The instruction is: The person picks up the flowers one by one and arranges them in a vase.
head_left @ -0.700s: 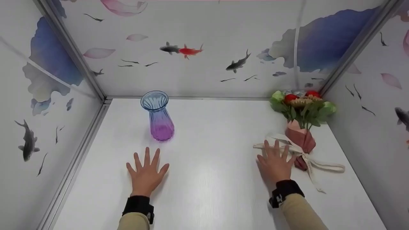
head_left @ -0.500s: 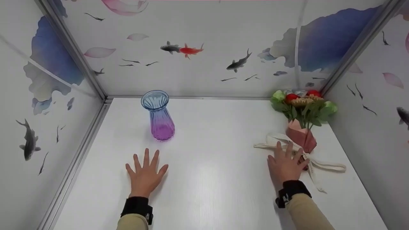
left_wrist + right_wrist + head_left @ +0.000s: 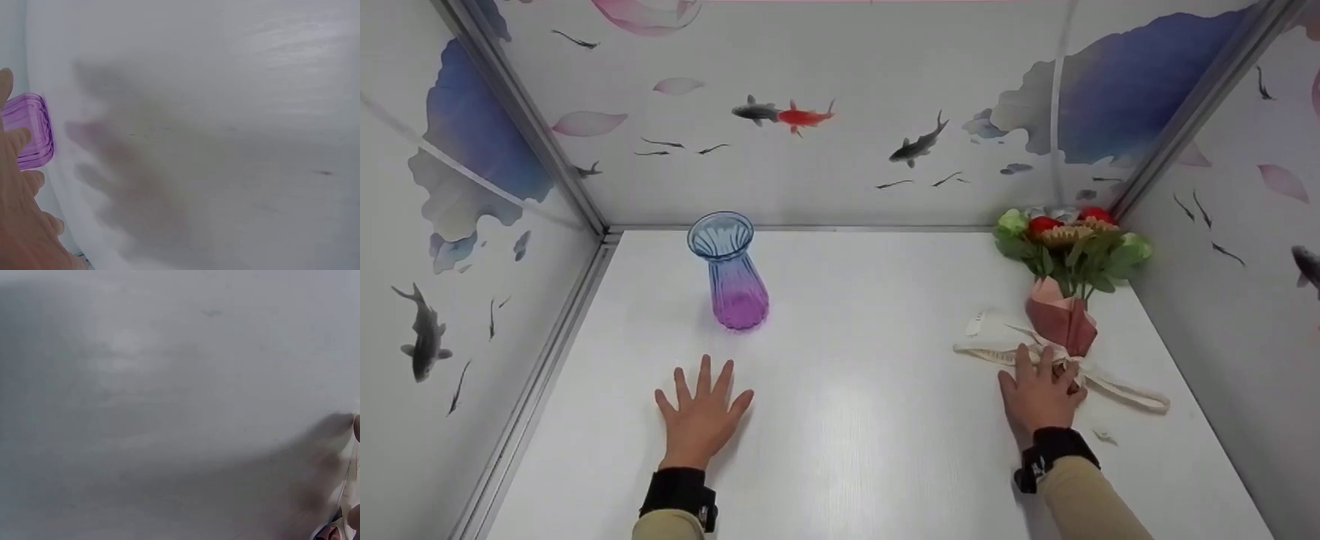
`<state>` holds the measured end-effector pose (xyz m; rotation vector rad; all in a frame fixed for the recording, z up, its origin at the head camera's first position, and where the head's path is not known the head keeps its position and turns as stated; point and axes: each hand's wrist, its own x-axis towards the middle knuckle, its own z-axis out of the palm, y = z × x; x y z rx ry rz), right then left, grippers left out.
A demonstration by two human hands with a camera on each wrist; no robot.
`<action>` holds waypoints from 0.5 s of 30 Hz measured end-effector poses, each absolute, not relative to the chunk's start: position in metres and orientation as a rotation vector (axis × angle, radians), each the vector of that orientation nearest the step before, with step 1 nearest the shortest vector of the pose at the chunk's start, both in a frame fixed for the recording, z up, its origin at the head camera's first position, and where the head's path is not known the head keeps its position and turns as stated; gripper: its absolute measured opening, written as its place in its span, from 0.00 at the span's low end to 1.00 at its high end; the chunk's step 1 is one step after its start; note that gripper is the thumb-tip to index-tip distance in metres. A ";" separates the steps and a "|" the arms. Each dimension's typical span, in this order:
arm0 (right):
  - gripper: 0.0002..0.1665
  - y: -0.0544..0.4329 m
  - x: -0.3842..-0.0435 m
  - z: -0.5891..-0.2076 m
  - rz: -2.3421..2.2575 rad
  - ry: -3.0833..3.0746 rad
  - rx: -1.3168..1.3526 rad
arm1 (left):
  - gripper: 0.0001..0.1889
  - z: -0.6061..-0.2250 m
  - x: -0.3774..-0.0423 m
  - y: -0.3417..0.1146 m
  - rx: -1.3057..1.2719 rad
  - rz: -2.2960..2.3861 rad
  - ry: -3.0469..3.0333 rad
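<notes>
My left hand (image 3: 699,426) lies palm down with straight, spread fingers, just in front of a ribbed glass vase (image 3: 739,289), blue at the rim and purple at the base. In the left wrist view, the purple vase base (image 3: 38,135) shows beyond the fingers (image 3: 34,181). My right hand (image 3: 1041,401) reaches over the lower end of a flower bouquet (image 3: 1061,319). Its fingertips rest on the cream ribbon (image 3: 1129,394) tied round the pink wrapping, and the thumb points away to the left. The hand hides the bouquet's bottom end. At the right wrist view's edge, only fingertips (image 3: 355,516) and a bit of wrapping show.
A white table (image 3: 840,390) is enclosed by panels printed with fish and petals. The back wall (image 3: 855,172) stands close behind the vase and the flower heads. The right wall (image 3: 1207,300) is near the bouquet. A ribbon tail (image 3: 1104,436) lies near the right wrist.
My right hand has moved right onto the bouquet's lower end. The ribbon and wrapping have shifted slightly, and one ribbon tail has drawn in. My left hand has barely moved.
</notes>
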<state>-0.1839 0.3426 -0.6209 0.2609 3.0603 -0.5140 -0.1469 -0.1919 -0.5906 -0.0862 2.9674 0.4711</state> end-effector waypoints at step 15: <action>0.33 0.319 -0.182 -0.617 -0.534 3.240 0.144 | 0.39 -0.589 -0.148 -0.179 0.025 0.546 2.967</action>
